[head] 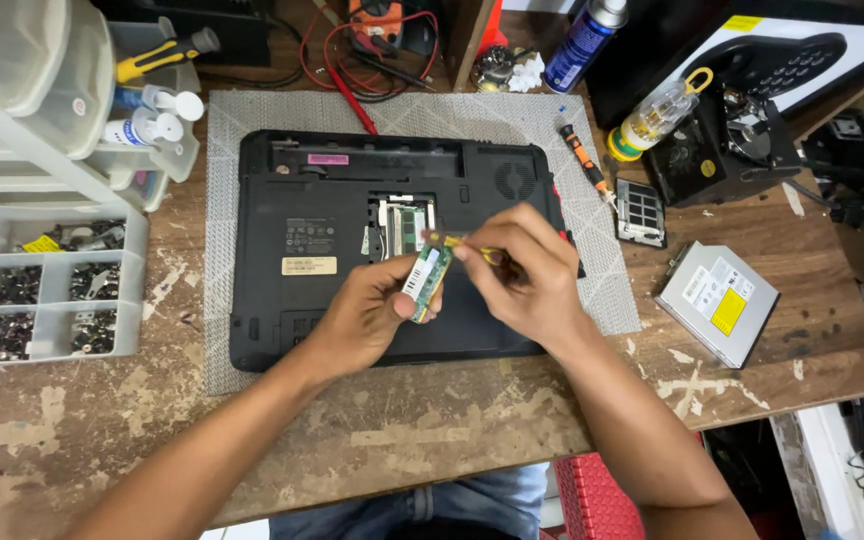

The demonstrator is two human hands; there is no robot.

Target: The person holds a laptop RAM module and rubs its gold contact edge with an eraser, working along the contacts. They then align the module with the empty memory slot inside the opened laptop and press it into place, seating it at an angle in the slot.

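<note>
A worn wooden workbench (372, 440), blotched with pale patches, fills the frame. On it, from the upper centre down to the middle, lies a grey woven mat (592, 290), and on the mat a black laptop (292, 330) rests upside down, its memory bay (404, 225) open near the centre.

At the left edge stands a clear plastic parts organiser (42, 290), its compartments holding small dark screws and fittings, with white drawer units above it. At the right, off the mat, a silver optical drive (717, 300) with a yellow label lies flat on the bench. Above it sits a black boxy device (717, 150); a small clear bottle (657, 115) with a yellow cap leans beside it. Between the drive and the laptop lies a small black vented cover plate (641, 212). An orange-and-black screwdriver (584, 160) lies on the mat's upper right, a blue spray can (584, 40) stands at the top of the frame, and red test leads (352, 85) trail at top centre.

Over the laptop's lower middle, the left hand (362, 315) grips a small green circuit card (427, 278) with a white label between thumb and fingers, holding it just above the laptop's base. The right hand (522, 265) is pinched around a thin yellow-handled tool (472, 247), whose end meets the card's upper edge.
</note>
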